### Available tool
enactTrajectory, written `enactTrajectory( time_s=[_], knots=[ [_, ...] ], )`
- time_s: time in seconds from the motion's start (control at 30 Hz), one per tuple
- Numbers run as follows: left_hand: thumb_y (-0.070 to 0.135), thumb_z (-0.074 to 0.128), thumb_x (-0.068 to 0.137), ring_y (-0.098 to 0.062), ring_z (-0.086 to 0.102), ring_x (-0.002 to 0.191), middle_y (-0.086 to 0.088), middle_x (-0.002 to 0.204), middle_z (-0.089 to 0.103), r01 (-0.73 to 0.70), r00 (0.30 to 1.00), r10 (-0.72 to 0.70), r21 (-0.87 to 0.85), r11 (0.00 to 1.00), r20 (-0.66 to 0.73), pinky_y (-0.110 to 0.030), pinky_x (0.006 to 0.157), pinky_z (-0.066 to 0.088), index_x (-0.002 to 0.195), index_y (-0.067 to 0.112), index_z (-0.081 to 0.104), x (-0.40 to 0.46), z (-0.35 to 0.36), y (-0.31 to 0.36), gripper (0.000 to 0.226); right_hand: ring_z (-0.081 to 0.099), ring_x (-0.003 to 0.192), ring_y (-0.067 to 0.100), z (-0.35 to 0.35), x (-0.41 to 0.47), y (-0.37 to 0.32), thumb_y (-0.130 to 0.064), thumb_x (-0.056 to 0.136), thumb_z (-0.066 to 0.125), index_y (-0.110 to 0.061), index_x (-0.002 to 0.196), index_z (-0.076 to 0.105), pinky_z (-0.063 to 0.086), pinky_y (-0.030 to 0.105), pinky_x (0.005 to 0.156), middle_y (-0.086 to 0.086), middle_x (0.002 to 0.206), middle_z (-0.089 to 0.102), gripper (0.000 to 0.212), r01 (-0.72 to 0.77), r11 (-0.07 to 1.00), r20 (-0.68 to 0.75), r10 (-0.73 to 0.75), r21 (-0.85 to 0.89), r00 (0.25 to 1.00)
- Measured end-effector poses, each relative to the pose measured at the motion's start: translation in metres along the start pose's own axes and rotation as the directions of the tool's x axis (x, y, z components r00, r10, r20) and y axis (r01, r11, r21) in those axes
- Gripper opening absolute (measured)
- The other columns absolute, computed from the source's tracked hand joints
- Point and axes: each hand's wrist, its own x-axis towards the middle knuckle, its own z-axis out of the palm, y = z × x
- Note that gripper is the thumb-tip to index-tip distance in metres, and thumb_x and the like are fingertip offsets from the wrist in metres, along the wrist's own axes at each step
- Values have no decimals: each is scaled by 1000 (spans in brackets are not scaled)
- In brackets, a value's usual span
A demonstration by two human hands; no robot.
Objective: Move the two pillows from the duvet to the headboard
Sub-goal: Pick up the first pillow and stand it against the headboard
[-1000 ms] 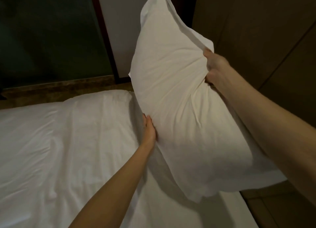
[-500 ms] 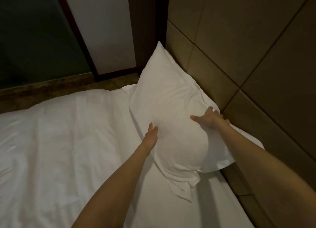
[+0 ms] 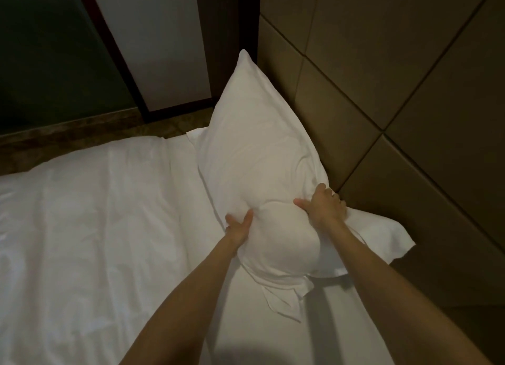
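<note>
Since the previous frame both hands have shifted from resting flat to pinching the pillow (image 3: 254, 157), which leans against the headboard (image 3: 382, 91) at the far right. Left hand (image 3: 239, 226) and right hand (image 3: 323, 207) have fingers curled into its near bulge. Soft, light, easily deformed; best gripped by its filled body, not the loose flap.

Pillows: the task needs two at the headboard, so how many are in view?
1. The pillow leans against the headboard, both hands on it. A second may be out of frame.
</note>
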Motion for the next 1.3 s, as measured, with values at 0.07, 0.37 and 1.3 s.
enactTrajectory(
  time_s=[0.07, 0.37, 1.3],
  knots=[
    [69, 43, 83, -32, 24, 145, -8, 161, 12, 1, 1000, -1, -95, 995, -10, -51, 116, 26, 152, 23, -11, 15, 3, -8, 99, 49, 120, 35, 11, 5, 4, -66, 86, 45, -12, 121, 45, 35, 45, 99, 14, 129, 55, 65, 52, 998, -61, -54, -44, 997],
    [70, 39, 84, -27, 27, 144, -8, 161, 15, -106, 986, 29, -479, 872, -166, -44, 118, 26, 153, 11, 1, 101, 7, -25, 99, 57, 102, 35, 52, 31, 11, -60, 92, 37, -7, 112, 53, 39, 42, 86, 16, 109, 64, 58, 178, 972, -288, -216, -151, 933],
    [16, 35, 98, -26, 56, 93, -19, 104, 66, -656, 681, 306, -369, 658, -665, -30, 76, 43, 97, -3, 61, 68, -40, 190, 32, 58, 80, 22, -180, 43, -103, -43, 94, 49, -14, 98, 50, 45, 38, 68, 4, 93, 63, 30, 549, 814, -762, -230, 190, 605]
  ],
)
